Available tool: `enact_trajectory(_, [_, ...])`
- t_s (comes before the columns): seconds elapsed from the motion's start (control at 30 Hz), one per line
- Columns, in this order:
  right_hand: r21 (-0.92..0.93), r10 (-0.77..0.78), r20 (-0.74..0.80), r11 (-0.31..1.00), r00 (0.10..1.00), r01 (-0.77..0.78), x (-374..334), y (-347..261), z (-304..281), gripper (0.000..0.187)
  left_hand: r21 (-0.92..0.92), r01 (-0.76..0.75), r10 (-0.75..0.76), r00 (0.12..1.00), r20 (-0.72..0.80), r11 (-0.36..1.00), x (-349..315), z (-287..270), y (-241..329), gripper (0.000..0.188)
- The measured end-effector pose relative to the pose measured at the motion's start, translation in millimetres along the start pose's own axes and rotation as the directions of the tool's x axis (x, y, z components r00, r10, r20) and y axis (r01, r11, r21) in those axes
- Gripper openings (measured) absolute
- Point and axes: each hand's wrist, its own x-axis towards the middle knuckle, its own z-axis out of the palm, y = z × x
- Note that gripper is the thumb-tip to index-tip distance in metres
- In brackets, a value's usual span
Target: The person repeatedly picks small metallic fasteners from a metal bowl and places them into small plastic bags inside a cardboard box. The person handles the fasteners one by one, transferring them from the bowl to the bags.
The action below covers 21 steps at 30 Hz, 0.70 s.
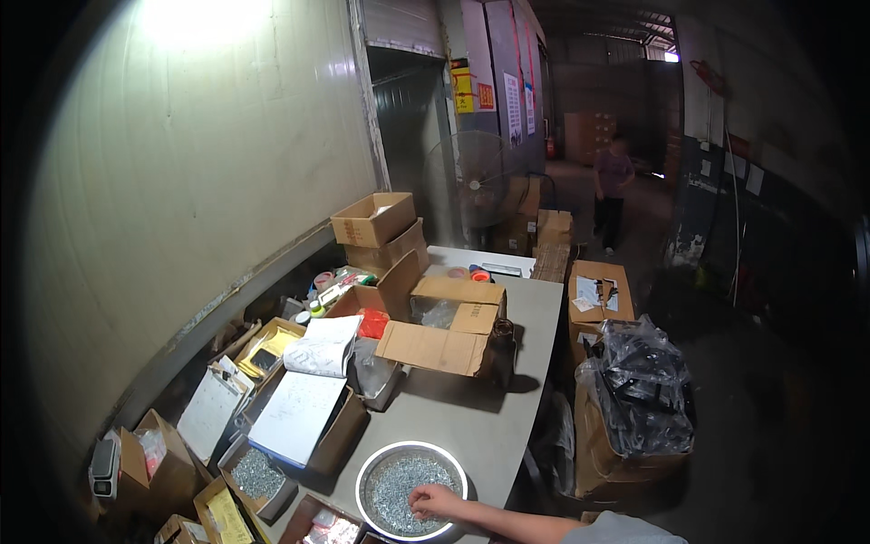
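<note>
My right hand (434, 500) reaches in from the lower right over a round metal bowl (412, 445) on the table. The bowl holds a layer of small shiny metal pieces (391, 485), like screws, too small to tell exactly. My fingers are curled and drawn together, with their tips at the pieces. Whatever they pinch is hidden. Left of the bowl stands a bin of similar small metal pieces (257, 473). At the lower edge, an open box of small packets (329, 529) sits close to the bowl. My left hand does not show.
An open notebook (299, 417) lies across boxes at the left. Farther back on the grey table (435, 403) is an open cardboard box (430, 349). Beyond the table's right edge stands a carton of plastic-wrapped black parts (639, 390). A person (613, 186) stands in the background.
</note>
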Motion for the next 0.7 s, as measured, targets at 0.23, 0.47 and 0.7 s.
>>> enact_trajectory(0.23, [-0.149, -0.019, -0.028, 0.989, 0.999, 0.014, -1, -3, -2, 0.013, 0.223, -0.170, 0.198, 0.974, -0.112, 0.960, -7, -33, 32, 0.018])
enact_trajectory(0.47, [-0.008, -0.065, -0.007, 0.998, 0.998, 0.065, -3, -6, 0, 0.011, 0.034, -0.088, 0.094, 0.902, -0.422, 0.996, -22, -52, 77, 0.022])
enact_trajectory(0.7, [0.098, 0.082, 0.000, 0.992, 0.997, -0.081, -9, -17, -6, 0.016, -0.413, -0.163, -0.010, 0.923, -0.385, 0.896, -4, -35, 109, 0.016])
